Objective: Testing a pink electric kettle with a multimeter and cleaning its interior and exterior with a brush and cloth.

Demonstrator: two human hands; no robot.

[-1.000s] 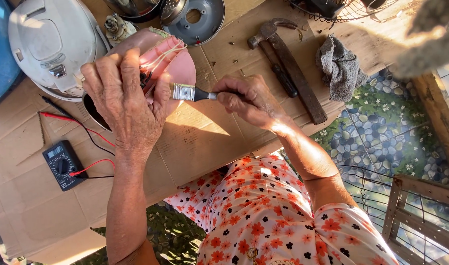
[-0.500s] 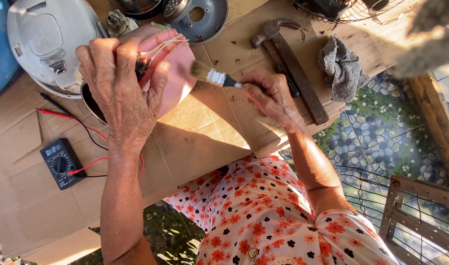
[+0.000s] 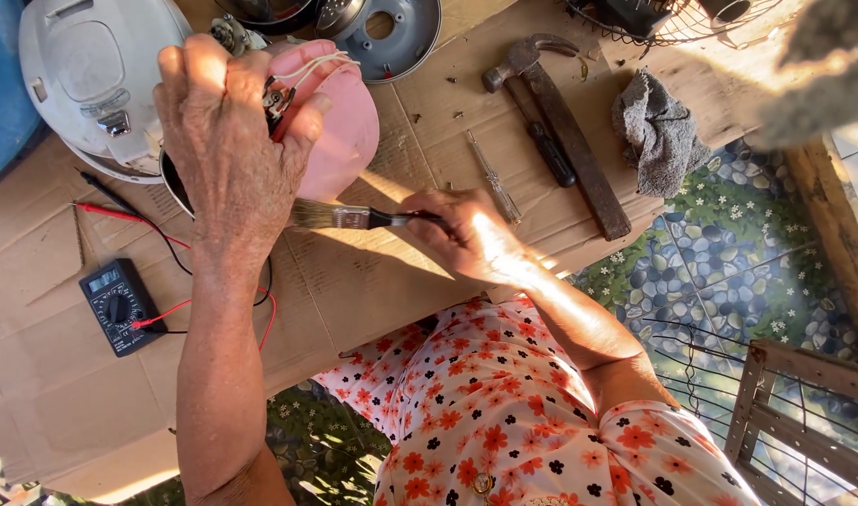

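My left hand [image 3: 230,141] grips a pink round appliance body [image 3: 340,131] with white and red wires at its top, holding it up over the cardboard. My right hand [image 3: 471,234] holds a small paintbrush [image 3: 349,218] by its dark handle. The bristles point left and reach the lower edge of the pink body, just under my left hand.
A white rice cooker lid [image 3: 82,75] lies top left. A black multimeter [image 3: 119,305] with red leads sits lower left. A hammer [image 3: 565,131], a screwdriver [image 3: 492,176], a grey rag [image 3: 658,131] and a round metal plate [image 3: 391,33] lie on the cardboard [image 3: 382,281]. A wire cage [image 3: 785,412] stands right.
The brush swung from the pink body's right side down to its lower edge. My right hand dropped with it, toward me. My left hand kept its grip.
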